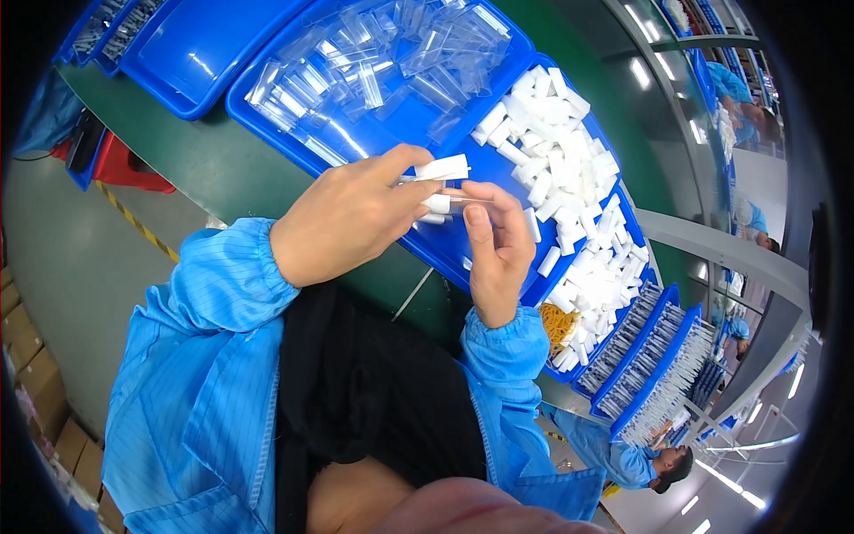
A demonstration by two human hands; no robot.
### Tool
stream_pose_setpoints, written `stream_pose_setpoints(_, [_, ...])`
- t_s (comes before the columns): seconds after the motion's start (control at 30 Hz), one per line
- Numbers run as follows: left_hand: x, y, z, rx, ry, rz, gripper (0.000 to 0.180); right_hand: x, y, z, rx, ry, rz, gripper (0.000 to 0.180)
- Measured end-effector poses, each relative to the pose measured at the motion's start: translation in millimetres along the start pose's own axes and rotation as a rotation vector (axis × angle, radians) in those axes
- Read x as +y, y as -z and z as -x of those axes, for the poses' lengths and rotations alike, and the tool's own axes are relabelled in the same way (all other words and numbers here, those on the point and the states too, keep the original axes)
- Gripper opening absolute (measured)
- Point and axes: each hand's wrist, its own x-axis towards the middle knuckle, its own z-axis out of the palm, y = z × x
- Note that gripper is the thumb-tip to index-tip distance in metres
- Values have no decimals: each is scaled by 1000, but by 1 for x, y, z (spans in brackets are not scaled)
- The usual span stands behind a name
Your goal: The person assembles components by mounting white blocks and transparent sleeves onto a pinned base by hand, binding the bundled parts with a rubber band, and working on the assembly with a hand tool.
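My left hand is closed around small white blocks; one white block sticks out between its fingers, and another lies lower at the fingertips. My right hand meets it, thumb and fingers pinching a thin clear plastic piece whose far end reaches the lower white block. Just where the two join is partly hidden by my fingers. Both hands are above the near edge of blue trays. Under and beyond my right hand, a blue tray carries a heap of loose white blocks.
A blue tray of clear plastic sleeves lies ahead, beside another blue tray. Yellow rubber bands sit near more white blocks. At right, blue racks hold many thin clear parts. A co-worker sits beyond; a metal frame rises there.
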Motion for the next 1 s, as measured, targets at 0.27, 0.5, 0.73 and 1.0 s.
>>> stream_pose_setpoints(0.27, [0, 10, -1, -2, 78, 381, 33, -11, 9, -2, 33, -134, -236, 21])
stream_pose_setpoints(0.5, [-18, 7, 4, -3, 144, 854, 33, -6, 15, 0, 37, 4, -127, 25])
stream_pose_setpoints(0.73, [-8, 0, 6, 87, 123, 695, 37, -8, 1, -1, 37, 126, -49, 31])
stream_pose_setpoints(1.0, [-19, -9, 10, 98, 265, 1139, 35, -6, 12, 0, 0, -11, -193, 30])
